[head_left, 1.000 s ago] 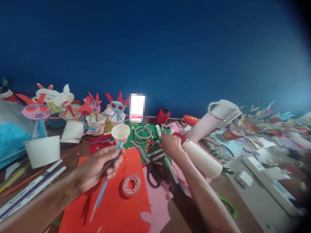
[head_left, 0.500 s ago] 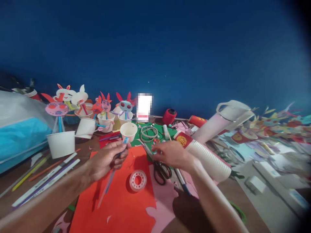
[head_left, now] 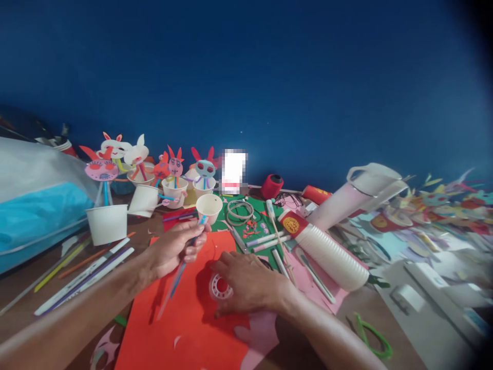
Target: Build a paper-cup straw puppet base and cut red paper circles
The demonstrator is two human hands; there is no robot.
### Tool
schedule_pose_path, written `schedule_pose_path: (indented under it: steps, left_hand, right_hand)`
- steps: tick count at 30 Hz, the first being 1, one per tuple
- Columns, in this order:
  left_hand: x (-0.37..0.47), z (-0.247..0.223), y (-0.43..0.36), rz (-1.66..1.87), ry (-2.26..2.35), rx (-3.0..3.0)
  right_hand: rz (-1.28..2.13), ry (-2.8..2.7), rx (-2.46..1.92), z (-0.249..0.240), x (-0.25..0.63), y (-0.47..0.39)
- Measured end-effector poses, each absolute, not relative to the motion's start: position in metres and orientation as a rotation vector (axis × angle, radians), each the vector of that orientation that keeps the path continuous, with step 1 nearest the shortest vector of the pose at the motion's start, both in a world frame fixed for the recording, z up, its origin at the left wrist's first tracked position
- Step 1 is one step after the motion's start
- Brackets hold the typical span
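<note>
My left hand is closed around a thin blue and clear stick, which slants down over the red sheet. Just beyond its fingertips stands a white paper cup. Over the right part of the sheet, my right hand reaches with fingers apart around a white tape roll that lies flat; its palm hides part of the roll. Scissors are mostly hidden behind this hand.
Paper-faced figures in white cups line the back left. Markers lie at the left. Right of centre are stacked cups, a leaning pitcher and green-framed glasses. A cable coil rests on green paper.
My right hand has moved down and left, from above the scissors to the tape roll. My left hand keeps its hold on the stick. The view has shifted slightly.
</note>
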State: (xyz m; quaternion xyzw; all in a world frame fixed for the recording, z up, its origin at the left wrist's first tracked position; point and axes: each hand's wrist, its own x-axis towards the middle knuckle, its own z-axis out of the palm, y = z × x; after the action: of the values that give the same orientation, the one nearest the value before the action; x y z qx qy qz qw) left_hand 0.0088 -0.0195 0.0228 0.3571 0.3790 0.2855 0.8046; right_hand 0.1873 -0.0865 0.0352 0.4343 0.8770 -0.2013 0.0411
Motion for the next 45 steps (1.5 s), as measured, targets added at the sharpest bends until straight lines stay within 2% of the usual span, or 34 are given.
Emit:
schedule_pose_path:
  steps: [3, 5, 7, 10, 11, 13, 16, 20, 27, 32, 45]
  left_hand:
    - [0.008, 0.022, -0.020, 0.607, 0.822, 0.782]
    - [0.009, 0.022, -0.021, 0.601, 0.840, 0.795]
    - [0.011, 0.022, -0.023, 0.597, 0.854, 0.809]
    - [0.014, 0.020, -0.025, 0.585, 0.822, 0.839]
    - [0.015, 0.020, -0.026, 0.577, 0.811, 0.847]
    - [0.015, 0.019, -0.028, 0.561, 0.799, 0.855]
    - [0.016, 0.022, -0.031, 0.550, 0.789, 0.864]
    - [0.018, 0.029, -0.035, 0.540, 0.782, 0.903]
    - [0.018, 0.036, -0.037, 0.562, 0.759, 0.896]
    - [0.017, 0.034, -0.036, 0.584, 0.784, 0.929]
    - [0.015, 0.035, -0.037, 0.592, 0.801, 1.049]
  right_hand:
    - [-0.653, 2.659, 1.331, 0.038, 0.189, -0.083]
    - [-0.851, 2.681, 1.340, 0.040, 0.198, -0.076]
    - [-1.250, 2.771, 1.373, 0.041, 0.212, -0.065]
    - [-2.258, 2.593, 1.306, 0.038, 0.231, -0.051]
    - [-2.501, 2.488, 1.267, 0.036, 0.234, -0.047]
    - [-2.804, 2.328, 1.224, 0.031, 0.237, -0.044]
    - [-2.917, 2.266, 1.221, 0.027, 0.235, -0.044]
    - [-2.805, 2.431, 1.213, 0.027, 0.228, -0.047]
    - [-2.058, 2.915, 1.416, 0.040, 0.220, -0.059]
    - [-1.594, 2.976, 1.533, 0.047, 0.220, -0.065]
    - [-1.147, 3.161, 1.424, 0.053, 0.221, -0.067]
